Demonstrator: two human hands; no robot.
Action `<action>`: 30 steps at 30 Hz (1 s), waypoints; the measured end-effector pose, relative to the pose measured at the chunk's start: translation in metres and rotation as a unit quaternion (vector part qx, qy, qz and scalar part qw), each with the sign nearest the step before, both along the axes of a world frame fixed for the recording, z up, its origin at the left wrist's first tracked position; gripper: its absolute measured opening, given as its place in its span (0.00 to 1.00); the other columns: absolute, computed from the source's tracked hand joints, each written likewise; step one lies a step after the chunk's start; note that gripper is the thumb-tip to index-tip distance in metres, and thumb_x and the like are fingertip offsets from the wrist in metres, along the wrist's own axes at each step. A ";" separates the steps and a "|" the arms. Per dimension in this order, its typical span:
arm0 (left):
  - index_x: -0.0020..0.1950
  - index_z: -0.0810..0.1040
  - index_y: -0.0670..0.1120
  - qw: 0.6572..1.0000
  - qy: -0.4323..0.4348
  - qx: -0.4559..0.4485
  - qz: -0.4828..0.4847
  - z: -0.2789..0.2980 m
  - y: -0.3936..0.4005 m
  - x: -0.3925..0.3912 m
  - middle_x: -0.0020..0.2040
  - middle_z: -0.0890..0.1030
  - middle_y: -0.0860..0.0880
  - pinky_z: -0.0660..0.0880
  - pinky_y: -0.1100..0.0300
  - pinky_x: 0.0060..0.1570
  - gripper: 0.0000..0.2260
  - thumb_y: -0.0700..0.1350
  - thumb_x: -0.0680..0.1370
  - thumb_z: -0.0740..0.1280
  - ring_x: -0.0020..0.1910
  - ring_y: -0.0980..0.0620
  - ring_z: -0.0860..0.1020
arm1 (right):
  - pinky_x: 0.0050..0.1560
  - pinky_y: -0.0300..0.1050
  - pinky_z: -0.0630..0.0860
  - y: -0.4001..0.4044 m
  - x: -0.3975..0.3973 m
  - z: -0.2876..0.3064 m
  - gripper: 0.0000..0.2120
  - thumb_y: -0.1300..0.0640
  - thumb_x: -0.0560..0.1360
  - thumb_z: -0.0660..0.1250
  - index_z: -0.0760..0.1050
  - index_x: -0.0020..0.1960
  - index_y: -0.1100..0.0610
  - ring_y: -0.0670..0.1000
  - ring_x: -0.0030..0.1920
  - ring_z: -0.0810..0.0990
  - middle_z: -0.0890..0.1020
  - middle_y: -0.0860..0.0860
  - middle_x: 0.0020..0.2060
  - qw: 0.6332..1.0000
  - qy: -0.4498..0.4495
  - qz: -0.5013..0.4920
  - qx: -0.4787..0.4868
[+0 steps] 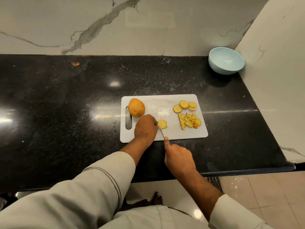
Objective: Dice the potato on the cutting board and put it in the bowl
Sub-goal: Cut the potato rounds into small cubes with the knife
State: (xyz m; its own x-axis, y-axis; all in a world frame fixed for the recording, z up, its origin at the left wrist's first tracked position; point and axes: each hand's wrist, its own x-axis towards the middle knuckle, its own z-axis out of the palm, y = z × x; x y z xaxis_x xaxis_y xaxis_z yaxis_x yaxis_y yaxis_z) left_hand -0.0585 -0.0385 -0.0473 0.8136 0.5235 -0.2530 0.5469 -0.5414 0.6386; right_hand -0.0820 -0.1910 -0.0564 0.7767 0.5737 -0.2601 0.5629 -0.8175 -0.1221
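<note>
Yellow potato slice [162, 124] lies on the white cutting board [165, 134], held by left hand [145, 129] fingers curled at its edge; right hand [179, 157] grips the knife [162, 133]. Black granite tabletop [66, 113], marble wall [82, 22], blue bowl [226, 61] far right.

A white plastic cutting board [165, 103] with a handle slot at its left end lies flat on the black bench. A brown-skinned uncut potato [136, 107] rests at its far left corner. Round yellow slices [184, 105] sit far right, a heap of diced pieces [189, 121] just below them, one slice [162, 124] near the middle. An empty pale blue bowl [226, 61] stands upright at the far right corner of the bench, well apart from the board.
</note>
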 end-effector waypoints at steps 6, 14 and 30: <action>0.57 0.82 0.43 0.997 -0.045 -0.046 0.046 -0.008 0.008 -0.012 0.55 0.83 0.46 0.73 0.61 0.52 0.10 0.40 0.76 0.69 0.54 0.48 0.79 | 0.29 0.44 0.66 0.016 -0.002 0.002 0.26 0.54 0.80 0.55 0.55 0.77 0.51 0.51 0.33 0.76 0.79 0.50 0.39 0.998 -0.058 -0.013 0.033; 0.52 0.84 0.41 0.999 -0.038 -0.014 0.036 -0.007 0.009 -0.009 0.50 0.84 0.44 0.75 0.59 0.47 0.07 0.38 0.77 0.67 0.49 0.46 0.80 | 0.30 0.45 0.62 0.039 0.012 -0.002 0.27 0.57 0.79 0.55 0.56 0.77 0.53 0.57 0.38 0.79 0.79 0.53 0.39 0.998 -0.061 -0.009 0.032; 0.57 0.77 0.42 0.973 0.068 0.186 -0.122 0.001 0.001 0.012 0.56 0.77 0.42 0.74 0.54 0.48 0.09 0.38 0.80 0.60 0.53 0.43 0.78 | 0.34 0.45 0.68 0.008 0.034 -0.010 0.25 0.53 0.80 0.53 0.56 0.77 0.49 0.53 0.41 0.80 0.80 0.50 0.42 0.992 -0.060 -0.105 0.032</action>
State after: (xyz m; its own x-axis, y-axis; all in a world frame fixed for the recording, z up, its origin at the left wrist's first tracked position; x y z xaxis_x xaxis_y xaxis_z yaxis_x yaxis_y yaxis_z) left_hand -0.0467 -0.0371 -0.0461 0.8972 0.3952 -0.1972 0.4392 -0.8451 0.3047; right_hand -0.0485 -0.1828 -0.0660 0.9038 0.4087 -0.1269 0.3950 -0.9108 -0.1197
